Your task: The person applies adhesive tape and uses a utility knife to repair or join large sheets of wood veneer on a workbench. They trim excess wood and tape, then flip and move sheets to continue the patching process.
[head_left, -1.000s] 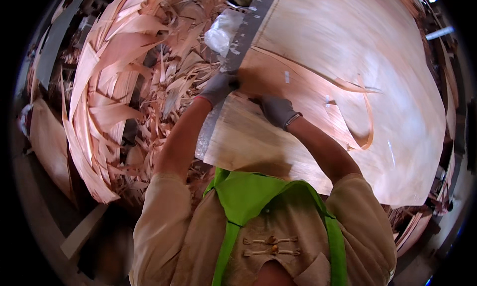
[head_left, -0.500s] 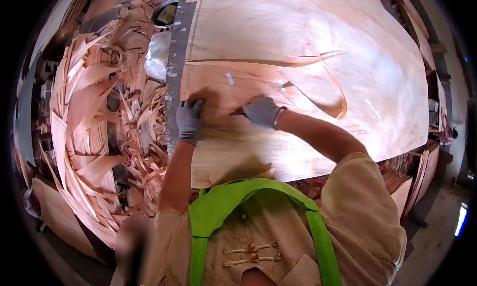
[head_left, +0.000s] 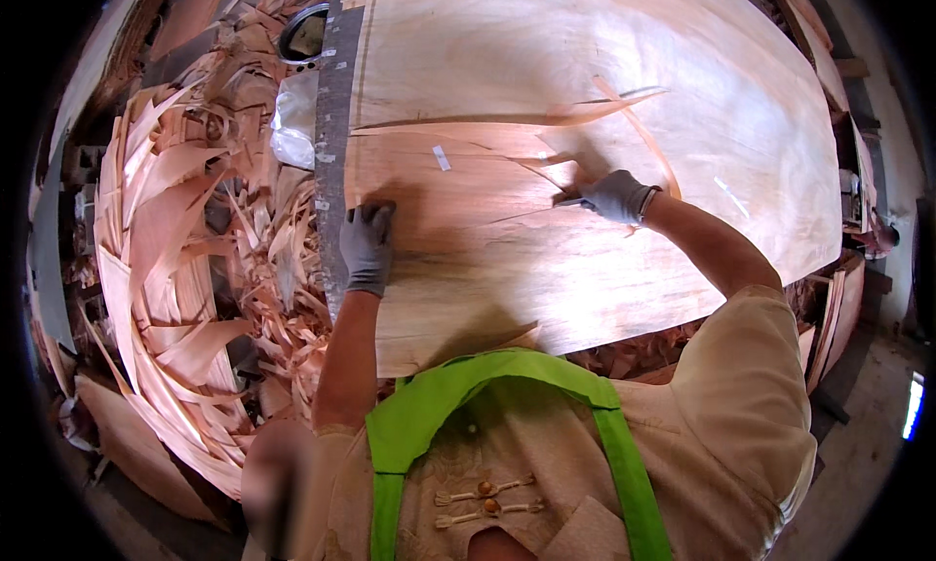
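Observation:
A pale wood veneer sheet lies in front of me, with a pinkish torn area on its left half. My left hand, in a grey glove, presses at the sheet's left edge with fingers curled; what lies under the fingertips is hidden. My right hand, gloved too, is closed around a dark, narrow knife, its tip pointing left on the veneer. A thin dark line runs left from the tip. Just beyond the right hand, a loose veneer strip curls up.
Veneer scraps are heaped at the left. A round dark container and a white plastic bag sit beside the grey strip along the sheet's left edge. Small white tape pieces stick to the veneer. Stacked boards stand at right.
My right hand has moved right across the veneer with the knife, and a thin line now shows behind its tip. My left hand stays at the sheet's left edge.

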Motion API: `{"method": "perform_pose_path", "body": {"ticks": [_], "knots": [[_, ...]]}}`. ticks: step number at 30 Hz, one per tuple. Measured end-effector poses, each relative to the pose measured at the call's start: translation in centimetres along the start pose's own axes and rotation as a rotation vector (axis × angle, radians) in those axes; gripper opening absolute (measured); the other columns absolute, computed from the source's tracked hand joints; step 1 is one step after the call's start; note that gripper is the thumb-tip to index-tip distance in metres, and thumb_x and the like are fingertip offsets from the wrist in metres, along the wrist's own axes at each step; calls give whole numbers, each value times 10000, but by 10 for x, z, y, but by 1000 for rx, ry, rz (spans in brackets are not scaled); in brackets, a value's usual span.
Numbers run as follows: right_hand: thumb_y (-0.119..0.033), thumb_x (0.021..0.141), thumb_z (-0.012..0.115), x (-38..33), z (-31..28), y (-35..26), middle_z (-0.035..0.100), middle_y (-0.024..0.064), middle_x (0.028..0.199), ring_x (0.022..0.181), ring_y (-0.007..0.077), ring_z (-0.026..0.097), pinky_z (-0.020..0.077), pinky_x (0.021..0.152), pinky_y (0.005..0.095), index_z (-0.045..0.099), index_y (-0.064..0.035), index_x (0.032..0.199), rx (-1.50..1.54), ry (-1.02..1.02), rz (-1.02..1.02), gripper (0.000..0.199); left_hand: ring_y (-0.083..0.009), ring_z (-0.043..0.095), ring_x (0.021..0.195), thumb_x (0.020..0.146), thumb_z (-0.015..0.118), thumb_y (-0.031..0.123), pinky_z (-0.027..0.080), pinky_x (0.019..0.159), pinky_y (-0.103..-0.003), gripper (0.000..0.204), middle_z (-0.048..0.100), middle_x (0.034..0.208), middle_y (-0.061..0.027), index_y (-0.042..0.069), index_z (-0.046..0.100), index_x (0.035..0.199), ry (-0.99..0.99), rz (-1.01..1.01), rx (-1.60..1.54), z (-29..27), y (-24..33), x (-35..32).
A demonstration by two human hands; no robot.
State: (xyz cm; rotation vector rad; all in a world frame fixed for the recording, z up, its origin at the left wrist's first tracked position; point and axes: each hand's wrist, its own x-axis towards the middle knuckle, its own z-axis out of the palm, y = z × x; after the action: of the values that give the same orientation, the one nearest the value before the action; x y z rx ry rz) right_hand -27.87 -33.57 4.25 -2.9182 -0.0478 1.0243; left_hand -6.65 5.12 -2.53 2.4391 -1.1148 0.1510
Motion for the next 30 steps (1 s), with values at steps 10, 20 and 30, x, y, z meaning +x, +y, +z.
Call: {"method": "perform_pose_path", "body": {"ticks": [10, 20, 30], "knots": [[-270, 867, 559, -63, 28, 49, 635, 104, 943, 729, 303, 646, 514, 591, 399, 618, -138, 1024, -95, 238, 140, 213, -333, 553, 917, 776, 565, 107, 472, 727, -439, 249, 594, 964, -99, 188, 657, 993, -20, -40, -13, 0, 7, 1], [-218, 800, 642, -51, 30, -21, 636, 116, 1015, 720, 320, 633, 504, 649, 431, 637, -114, 819, 401, 655, 199, 106, -325, 552, 881, 765, 592, 129, 473, 716, -434, 233, 595, 948, -94, 169, 657, 986, -29, -21, 62, -1, 5, 0], [-175, 815, 597, 47, -14, 25, 613, 97, 967, 711, 315, 613, 475, 605, 432, 611, -106, 849, 113, 735, 285, 79, -314, 545, 903, 760, 594, 137, 464, 729, -421, 257, 590, 950, -79, 183, 649, 1007, -28, 4, 65, 2, 2, -1]]}}
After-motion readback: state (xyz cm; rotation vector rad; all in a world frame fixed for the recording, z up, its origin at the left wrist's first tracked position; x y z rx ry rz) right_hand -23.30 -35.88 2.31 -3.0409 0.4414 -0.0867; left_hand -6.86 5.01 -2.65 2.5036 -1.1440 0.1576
